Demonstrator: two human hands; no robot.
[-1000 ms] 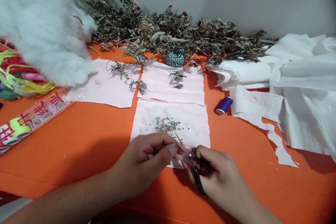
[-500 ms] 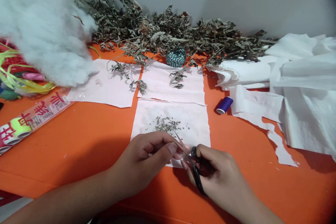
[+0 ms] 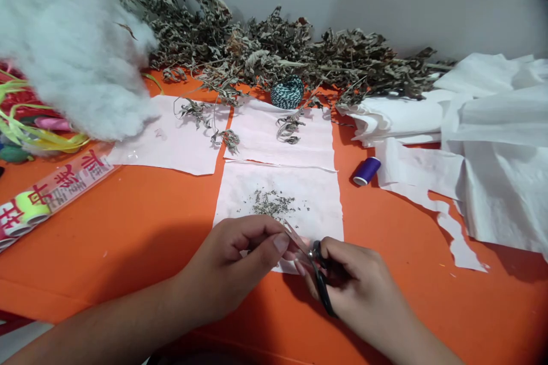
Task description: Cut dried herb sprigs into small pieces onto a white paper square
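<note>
My right hand (image 3: pixel 357 282) is wrapped round the black-handled scissors (image 3: pixel 323 291), whose blades point up and left, slightly apart. Their tips are beside the fingertips of my left hand (image 3: pixel 246 265), which is closed in a pinch; whatever it pinches is too small to make out. Both hands are over the near edge of a white cloth square (image 3: pixel 325 199). Just beyond the fingers, small dark green crumbs of dried leaf (image 3: pixel 272 203) lie scattered on that cloth.
Dried leafy stalks (image 3: pixel 257 57) line the back, with a string ball (image 3: pixel 286 92) before them. White stuffing (image 3: pixel 85 68) and packaged thread (image 3: pixel 55 188) are at left. A purple spool (image 3: pixel 367 171) and white cloth pieces (image 3: pixel 500 182) lie at right.
The scissor blades have drawn slightly closer together. Both hands have stayed almost in the same place.
</note>
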